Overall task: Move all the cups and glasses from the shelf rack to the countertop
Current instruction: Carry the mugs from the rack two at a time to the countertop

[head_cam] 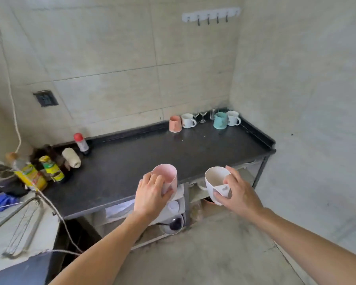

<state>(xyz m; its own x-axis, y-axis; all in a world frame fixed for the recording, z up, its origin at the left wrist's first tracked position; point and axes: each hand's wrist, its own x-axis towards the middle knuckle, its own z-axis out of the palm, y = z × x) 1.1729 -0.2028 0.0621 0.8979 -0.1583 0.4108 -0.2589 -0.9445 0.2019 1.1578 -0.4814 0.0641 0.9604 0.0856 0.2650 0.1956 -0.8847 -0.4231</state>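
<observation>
My left hand point(150, 195) grips a pale pink cup point(167, 176), held tilted in the air at the front edge of the black countertop point(132, 163). My right hand point(237, 192) holds a white cup point(216, 182) with a grey pattern, also in the air just in front of the counter's edge. At the counter's far right corner stand an orange-pink cup point(175, 124), a white mug point(188, 120), two small stemmed glasses point(201, 117), a teal mug point(220, 120), another white mug point(233, 118) and a clear glass point(212, 114).
Sauce bottles point(51, 168), a red-capped bottle point(81, 144) and a rolled cloth point(72, 158) crowd the counter's left end. A wire rack point(25, 221) and cables lie at the left. Shelves under the counter hold a kettle point(173, 224). Hooks point(211, 16) hang on the wall.
</observation>
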